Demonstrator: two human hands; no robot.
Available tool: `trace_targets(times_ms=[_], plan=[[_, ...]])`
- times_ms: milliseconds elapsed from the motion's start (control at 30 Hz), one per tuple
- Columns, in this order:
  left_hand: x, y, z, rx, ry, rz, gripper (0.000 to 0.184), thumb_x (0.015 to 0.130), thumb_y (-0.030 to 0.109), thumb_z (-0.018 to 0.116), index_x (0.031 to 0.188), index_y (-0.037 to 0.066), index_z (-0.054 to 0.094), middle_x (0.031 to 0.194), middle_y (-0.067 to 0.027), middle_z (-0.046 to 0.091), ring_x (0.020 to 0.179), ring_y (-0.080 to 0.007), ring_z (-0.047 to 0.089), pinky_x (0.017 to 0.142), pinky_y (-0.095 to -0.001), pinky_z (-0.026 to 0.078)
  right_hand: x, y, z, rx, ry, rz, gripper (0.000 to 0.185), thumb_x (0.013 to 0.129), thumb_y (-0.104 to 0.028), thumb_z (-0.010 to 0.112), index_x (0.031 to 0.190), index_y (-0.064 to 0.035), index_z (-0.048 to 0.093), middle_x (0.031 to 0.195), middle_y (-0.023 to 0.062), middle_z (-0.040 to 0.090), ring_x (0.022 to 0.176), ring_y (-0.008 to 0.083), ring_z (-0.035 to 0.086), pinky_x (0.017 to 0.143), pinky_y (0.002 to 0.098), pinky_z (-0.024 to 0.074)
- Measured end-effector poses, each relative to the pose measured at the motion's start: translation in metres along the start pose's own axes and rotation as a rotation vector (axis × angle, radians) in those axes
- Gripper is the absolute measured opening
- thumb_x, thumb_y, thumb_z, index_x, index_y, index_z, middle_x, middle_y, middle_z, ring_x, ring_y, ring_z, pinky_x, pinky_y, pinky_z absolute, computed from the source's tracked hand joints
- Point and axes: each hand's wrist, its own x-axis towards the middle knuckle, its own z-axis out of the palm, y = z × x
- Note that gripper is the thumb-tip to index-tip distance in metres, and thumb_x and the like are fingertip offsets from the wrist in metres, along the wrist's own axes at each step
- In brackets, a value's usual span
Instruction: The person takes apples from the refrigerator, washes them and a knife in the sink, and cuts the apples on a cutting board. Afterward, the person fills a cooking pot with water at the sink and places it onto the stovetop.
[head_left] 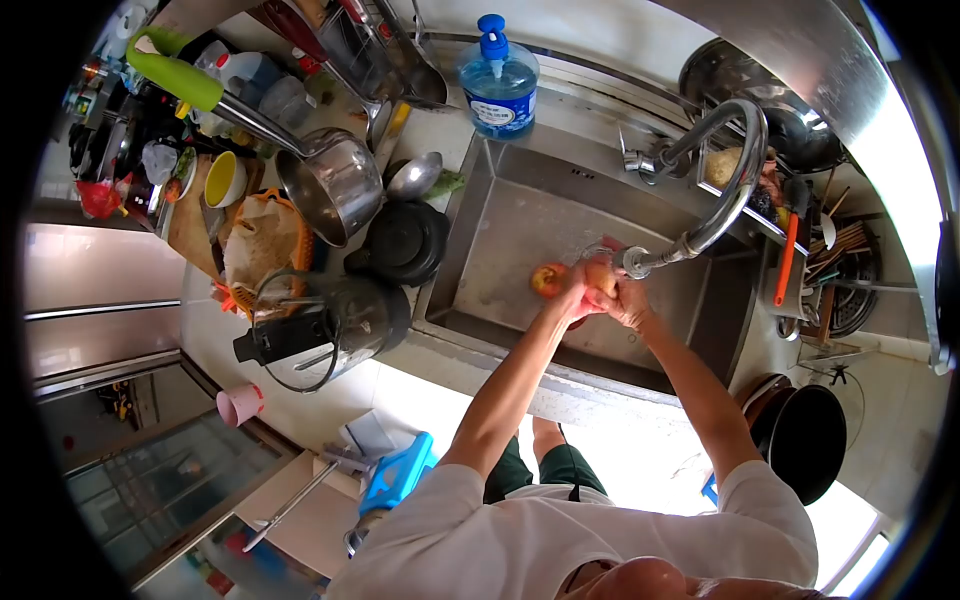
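My left fingers point(577, 290) and right fingers point(620, 302) grip a fruit point(600, 275) by the tap point(636, 263), so I should turn it slowly and rub every side.

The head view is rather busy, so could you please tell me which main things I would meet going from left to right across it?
Yellow-lined bowl, black lidded pot, pump bottle, apple, left hand, right hand, orange-handled utensil.

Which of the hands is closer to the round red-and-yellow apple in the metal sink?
Left. The left hand is just beside the round red-and-yellow apple; the right hand is farther away, on the left hand's other side.
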Motion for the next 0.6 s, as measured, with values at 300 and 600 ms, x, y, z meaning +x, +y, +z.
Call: trace_targets(times_ms=[300, 600], plan=[[0.010, -0.024, 0.043, 0.316, 0.567, 0.729, 0.041, 0.096, 0.038, 0.034, 0.115, 0.007, 0.052, 0.106, -0.0102, 0.059, 0.098, -0.0201, 0.059, 0.080, -0.0327, 0.050, 0.017, 0.036, 0.030, 0.225, 0.431, 0.356, 0.022, 0.088, -0.021, 0.053, 0.104, -0.0075, 0.060, 0.106, 0.0058, 0.059, 0.096, 0.0195, 0.055, 0.081, 0.0330, 0.0467], [-0.010, 0.003, 0.039, 0.318, 0.282, 0.573, 0.040, 0.096, 0.033, 0.033, 0.120, 0.007, 0.051, 0.105, -0.0095, 0.060, 0.097, -0.0247, 0.058, 0.083, -0.0336, 0.048, 0.019, 0.046, 0.007, 0.363, 0.281, 0.301, 0.026, 0.085, -0.021, 0.058, 0.103, -0.0034, 0.060, 0.098, 0.0069, 0.059, 0.092, 0.0189, 0.057, 0.076, 0.0319, 0.0468]])
